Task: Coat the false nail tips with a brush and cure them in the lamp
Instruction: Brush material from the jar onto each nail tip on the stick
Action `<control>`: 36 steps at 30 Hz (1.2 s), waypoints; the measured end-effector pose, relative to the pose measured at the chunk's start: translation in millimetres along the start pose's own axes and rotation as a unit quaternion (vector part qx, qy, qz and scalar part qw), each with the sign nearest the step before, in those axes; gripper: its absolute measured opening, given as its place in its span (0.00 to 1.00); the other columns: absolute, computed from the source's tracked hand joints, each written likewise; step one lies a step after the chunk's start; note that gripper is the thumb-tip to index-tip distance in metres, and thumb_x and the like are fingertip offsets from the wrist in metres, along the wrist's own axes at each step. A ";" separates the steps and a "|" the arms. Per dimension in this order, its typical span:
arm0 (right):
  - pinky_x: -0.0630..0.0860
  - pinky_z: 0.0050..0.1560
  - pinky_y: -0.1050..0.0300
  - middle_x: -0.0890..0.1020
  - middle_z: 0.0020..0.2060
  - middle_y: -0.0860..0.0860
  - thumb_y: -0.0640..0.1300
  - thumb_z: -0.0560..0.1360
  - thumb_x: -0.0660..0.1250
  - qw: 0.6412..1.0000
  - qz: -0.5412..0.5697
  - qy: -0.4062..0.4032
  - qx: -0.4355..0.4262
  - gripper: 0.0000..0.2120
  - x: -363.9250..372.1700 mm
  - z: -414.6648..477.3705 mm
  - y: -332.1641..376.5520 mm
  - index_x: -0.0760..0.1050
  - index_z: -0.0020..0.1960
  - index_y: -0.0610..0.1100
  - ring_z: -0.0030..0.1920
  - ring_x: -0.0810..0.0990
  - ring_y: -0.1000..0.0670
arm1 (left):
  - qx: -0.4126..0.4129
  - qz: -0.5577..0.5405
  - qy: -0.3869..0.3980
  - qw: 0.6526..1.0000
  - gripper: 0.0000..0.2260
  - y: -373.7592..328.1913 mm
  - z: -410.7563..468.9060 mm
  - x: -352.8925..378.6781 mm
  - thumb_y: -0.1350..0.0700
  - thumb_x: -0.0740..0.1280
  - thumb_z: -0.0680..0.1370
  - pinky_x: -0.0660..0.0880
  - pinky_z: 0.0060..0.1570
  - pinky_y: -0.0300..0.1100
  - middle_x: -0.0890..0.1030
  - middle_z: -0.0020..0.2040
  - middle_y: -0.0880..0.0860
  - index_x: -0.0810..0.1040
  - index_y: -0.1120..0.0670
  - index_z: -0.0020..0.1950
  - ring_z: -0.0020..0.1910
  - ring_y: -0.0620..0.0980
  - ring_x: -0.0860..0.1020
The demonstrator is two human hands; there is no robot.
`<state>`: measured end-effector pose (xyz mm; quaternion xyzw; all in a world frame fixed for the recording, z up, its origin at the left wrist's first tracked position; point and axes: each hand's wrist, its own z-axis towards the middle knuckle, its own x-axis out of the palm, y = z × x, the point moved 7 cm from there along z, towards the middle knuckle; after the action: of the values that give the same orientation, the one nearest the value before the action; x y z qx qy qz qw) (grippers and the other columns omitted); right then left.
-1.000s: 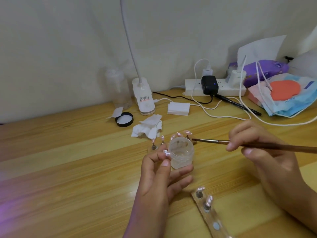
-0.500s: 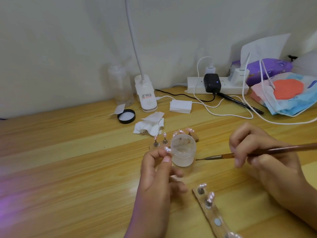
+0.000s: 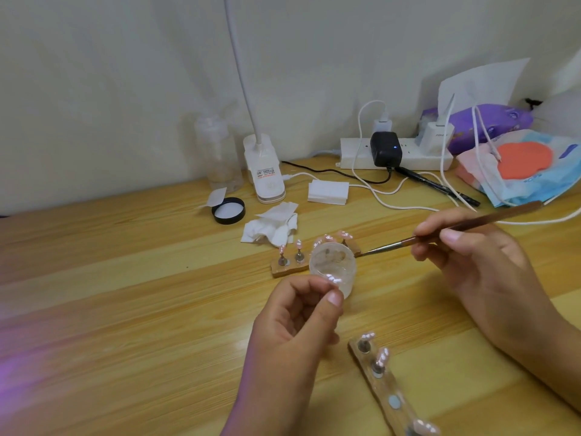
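Note:
My left hand (image 3: pixel 295 313) pinches a small glossy pink false nail tip (image 3: pixel 334 280) between thumb and forefinger, right in front of a clear open jar (image 3: pixel 333 262). My right hand (image 3: pixel 471 256) grips a thin brown brush (image 3: pixel 446 232), and its bristle end sits at the jar's right rim. Behind the jar lies a wooden holder strip (image 3: pixel 284 269) with several pink tips on pegs. A second holder strip (image 3: pixel 388 391) with more tips lies near the front edge, between my forearms.
A white clip lamp (image 3: pixel 264 176) with a gooseneck stands at the back, beside a clear bottle (image 3: pixel 217 152), a black lid (image 3: pixel 228 210), crumpled wipes (image 3: pixel 272 226) and a pad stack (image 3: pixel 328 191). A power strip (image 3: pixel 352 157), cables and tissue packs (image 3: pixel 522 165) fill the back right. A purple glow shows at the left edge.
My left fingers have let go of the jar and curled in, still pinching the nail tip. The brush dipped to the right of the jar, then came up to its rim.

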<state>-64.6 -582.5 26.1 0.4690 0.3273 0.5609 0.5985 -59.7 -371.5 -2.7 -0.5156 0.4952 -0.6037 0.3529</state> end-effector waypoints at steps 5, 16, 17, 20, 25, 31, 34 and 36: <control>0.77 0.50 0.61 0.83 0.43 0.50 0.45 0.71 0.63 0.997 -0.067 0.037 -0.008 0.10 5.6 -2.7 0.7 0.83 0.45 0.48 0.46 0.81 0.50 | 0.001 -0.002 0.008 1.000 0.11 -0.1 0.7 0.9 0.45 0.72 0.60 0.73 0.32 0.31 0.80 0.34 0.46 0.83 0.47 0.40 0.33 0.39 0.76; 0.75 0.45 0.63 0.78 0.39 0.49 0.46 0.71 0.62 0.999 0.003 0.040 0.006 0.08 2.7 0.7 -2.6 0.80 0.40 0.47 0.42 0.75 0.50 | 0.005 0.024 0.029 0.999 0.05 -1.2 -1.0 3.6 0.52 0.73 0.66 0.73 0.34 0.30 0.81 0.36 0.45 0.82 0.46 0.40 0.33 0.39 0.76; 0.76 0.45 0.62 0.78 0.39 0.49 0.46 0.71 0.63 0.999 0.019 0.035 0.016 0.07 1.9 1.5 -3.6 0.80 0.40 0.46 0.41 0.76 0.50 | 0.012 0.032 0.035 0.999 0.06 -2.1 -1.6 4.3 0.51 0.74 0.65 0.73 0.35 0.30 0.82 0.37 0.45 0.82 0.46 0.40 0.34 0.38 0.76; 0.77 0.43 0.62 0.80 0.39 0.49 0.44 0.72 0.64 0.997 0.066 0.024 0.037 0.08 0.7 3.6 -6.5 0.81 0.41 0.46 0.39 0.78 0.52 | 0.023 0.047 0.033 0.998 0.10 -2.4 -2.2 4.9 0.45 0.73 0.61 0.73 0.36 0.30 0.82 0.38 0.46 0.81 0.45 0.39 0.36 0.39 0.76; 0.78 0.43 0.62 0.81 0.37 0.49 0.42 0.72 0.61 0.993 0.098 0.031 0.054 0.11 4.3 5.0 -6.9 0.83 0.40 0.46 0.37 0.80 0.52 | 0.021 0.058 0.028 0.998 0.10 0.1 -1.9 4.5 0.44 0.73 0.60 0.72 0.35 0.30 0.80 0.36 0.46 0.81 0.45 0.38 0.35 0.40 0.76; 0.77 0.43 0.62 0.80 0.36 0.49 0.45 0.69 0.62 0.991 0.088 0.085 0.056 0.10 13.9 1.5 -3.8 0.82 0.41 0.46 0.39 0.80 0.51 | 0.016 0.066 0.026 0.997 0.08 0.5 -2.5 5.0 0.48 0.75 0.61 0.72 0.35 0.31 0.80 0.34 0.46 0.81 0.46 0.38 0.34 0.40 0.75; 0.76 0.44 0.61 0.80 0.38 0.48 0.44 0.70 0.61 0.990 0.070 0.110 0.049 0.10 19.6 -0.9 -1.8 0.82 0.42 0.46 0.41 0.79 0.50 | 0.014 0.066 0.025 0.997 0.04 0.1 -2.6 5.4 0.53 0.74 0.64 0.73 0.35 0.30 0.80 0.34 0.46 0.81 0.46 0.37 0.35 0.40 0.76; 0.76 0.44 0.61 0.80 0.38 0.47 0.44 0.70 0.61 0.990 0.066 0.116 0.050 0.10 21.2 -1.4 -1.2 0.82 0.41 0.46 0.41 0.79 0.50 | 0.016 0.062 0.025 0.998 0.04 -0.7 -2.9 5.7 0.54 0.73 0.65 0.72 0.35 0.30 0.80 0.35 0.46 0.81 0.46 0.37 0.35 0.40 0.76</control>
<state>-62.1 -561.4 27.3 0.4504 0.3903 0.6329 0.4942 -63.7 -376.0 -0.4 -0.4629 0.5248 -0.6014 0.3855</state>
